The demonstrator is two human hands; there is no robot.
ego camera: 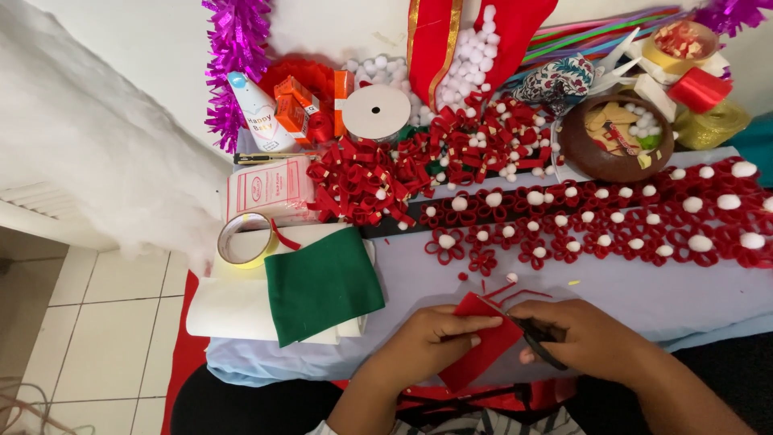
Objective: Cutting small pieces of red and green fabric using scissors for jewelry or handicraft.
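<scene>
Left hand (435,334), lower centre of frame: fingers pinched on the flat red felt piece (483,348), gripping its left edge. Felt sits tilted, just above the near edge of the pale blue tablecloth (644,294).

Right hand (584,334), lower right of centre: closed around the black-handled scissors (535,337), blades meeting the felt's upper right edge. Can't tell how wide the blades are.

Just above the hands: a few thin red felt offcuts (507,288) loose on the cloth.

Left of the hands: folded green felt square (322,283) lying on a white sheet stack (225,310). Roll of clear tape (245,239) touching the sheet's upper left corner.

Centre to right edge: long band of red felt loop flowers with white pompom centres (612,217), laid flat in rows.

Upper centre: heap of loose red felt loops (362,181), a flat white ribbon spool (376,113) behind it, loose white pompoms (475,48) piled against red fabric with gold trim (431,40).

Upper right: round brown wooden bowl (616,137) with scraps and pompoms inside; red ribbon roll (699,89) just beside it.

Upper left: magenta tinsel garland (233,56), white fluffy batting (97,153) spilling off the table edge.
</scene>
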